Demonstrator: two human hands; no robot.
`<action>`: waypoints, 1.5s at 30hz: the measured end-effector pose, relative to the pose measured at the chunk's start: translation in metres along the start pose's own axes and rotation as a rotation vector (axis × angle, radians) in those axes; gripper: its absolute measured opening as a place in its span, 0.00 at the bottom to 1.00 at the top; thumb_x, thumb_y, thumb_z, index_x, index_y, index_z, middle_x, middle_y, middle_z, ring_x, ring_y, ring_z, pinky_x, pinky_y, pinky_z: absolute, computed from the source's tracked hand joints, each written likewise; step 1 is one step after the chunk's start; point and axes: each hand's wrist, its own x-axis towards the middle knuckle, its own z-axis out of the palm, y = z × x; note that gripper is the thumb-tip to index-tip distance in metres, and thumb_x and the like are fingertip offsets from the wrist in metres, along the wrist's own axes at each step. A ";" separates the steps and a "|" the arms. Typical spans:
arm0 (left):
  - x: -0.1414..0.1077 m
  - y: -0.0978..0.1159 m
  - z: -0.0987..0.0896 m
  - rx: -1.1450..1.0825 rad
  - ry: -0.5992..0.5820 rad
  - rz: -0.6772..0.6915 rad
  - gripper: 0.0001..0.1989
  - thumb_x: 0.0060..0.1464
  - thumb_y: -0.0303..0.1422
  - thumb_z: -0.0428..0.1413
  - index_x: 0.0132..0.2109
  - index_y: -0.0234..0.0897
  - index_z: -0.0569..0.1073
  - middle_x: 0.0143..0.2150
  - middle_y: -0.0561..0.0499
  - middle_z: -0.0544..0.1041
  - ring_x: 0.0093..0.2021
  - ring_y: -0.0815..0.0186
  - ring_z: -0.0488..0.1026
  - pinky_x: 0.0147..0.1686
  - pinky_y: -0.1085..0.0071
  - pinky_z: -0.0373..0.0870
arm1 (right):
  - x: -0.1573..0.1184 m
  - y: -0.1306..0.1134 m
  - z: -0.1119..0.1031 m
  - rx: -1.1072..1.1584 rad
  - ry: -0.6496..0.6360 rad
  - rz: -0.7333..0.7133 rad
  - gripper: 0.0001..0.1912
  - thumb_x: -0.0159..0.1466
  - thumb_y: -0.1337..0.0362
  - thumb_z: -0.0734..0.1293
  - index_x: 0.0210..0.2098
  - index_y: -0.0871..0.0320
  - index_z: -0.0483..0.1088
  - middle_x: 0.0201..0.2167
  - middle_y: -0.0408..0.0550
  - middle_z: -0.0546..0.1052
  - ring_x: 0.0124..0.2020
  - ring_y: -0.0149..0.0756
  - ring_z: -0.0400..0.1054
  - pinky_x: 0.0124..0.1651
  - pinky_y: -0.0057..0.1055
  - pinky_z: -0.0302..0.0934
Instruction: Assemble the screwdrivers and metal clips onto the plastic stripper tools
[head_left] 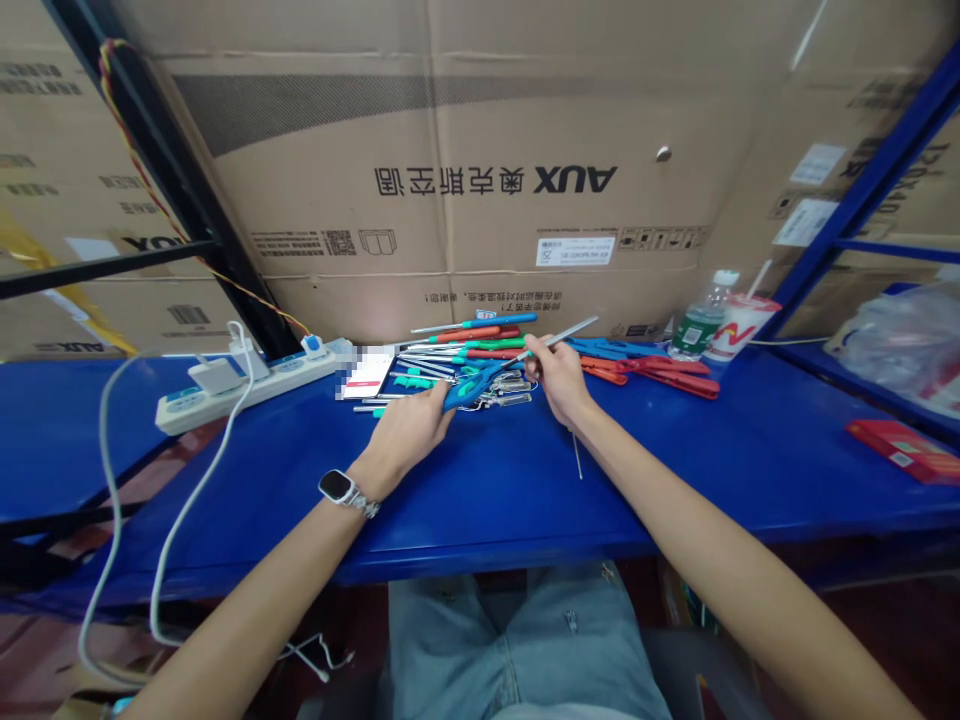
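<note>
My left hand, with a watch at the wrist, is closed round a blue plastic tool above the blue table. To its right my right hand pinches a thin metal strip that slants up to the right. Behind and between both hands lies a pile of screwdrivers with blue, red and green handles, along with small metal and clear pieces. Blue and red plastic tools lie right of my right hand. A thin rod shows just below my right wrist.
A white power strip with plugs and cables sits at the left. At the back right stand a water bottle and a paper cup. A red box lies at the right edge. Large cardboard rises behind the blue table.
</note>
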 end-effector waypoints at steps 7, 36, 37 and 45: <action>-0.002 0.004 0.004 -0.024 -0.014 0.006 0.12 0.69 0.36 0.47 0.52 0.35 0.70 0.39 0.40 0.80 0.37 0.50 0.79 0.30 0.65 0.65 | -0.015 0.009 0.020 -0.073 -0.085 0.031 0.26 0.50 0.41 0.77 0.29 0.54 0.67 0.18 0.37 0.65 0.20 0.29 0.55 0.23 0.30 0.50; -0.006 0.000 -0.002 -0.079 0.024 0.020 0.10 0.65 0.37 0.51 0.42 0.37 0.73 0.32 0.44 0.80 0.34 0.52 0.80 0.31 0.65 0.67 | -0.025 0.013 0.023 -0.058 -0.196 0.207 0.25 0.44 0.43 0.80 0.24 0.57 0.74 0.17 0.37 0.69 0.21 0.26 0.59 0.26 0.28 0.53; -0.007 0.004 -0.001 -0.108 0.044 0.036 0.10 0.66 0.37 0.50 0.46 0.36 0.72 0.34 0.44 0.81 0.35 0.53 0.80 0.31 0.66 0.67 | -0.027 0.015 0.027 -0.050 -0.221 0.211 0.24 0.45 0.44 0.80 0.24 0.57 0.74 0.18 0.37 0.69 0.21 0.26 0.59 0.26 0.28 0.53; -0.006 0.013 0.004 -0.184 0.174 0.073 0.19 0.73 0.41 0.46 0.65 0.41 0.65 0.50 0.42 0.82 0.43 0.54 0.82 0.34 0.67 0.72 | -0.033 0.016 0.042 0.084 -0.171 0.230 0.28 0.46 0.43 0.80 0.32 0.56 0.70 0.19 0.38 0.73 0.22 0.29 0.64 0.28 0.28 0.57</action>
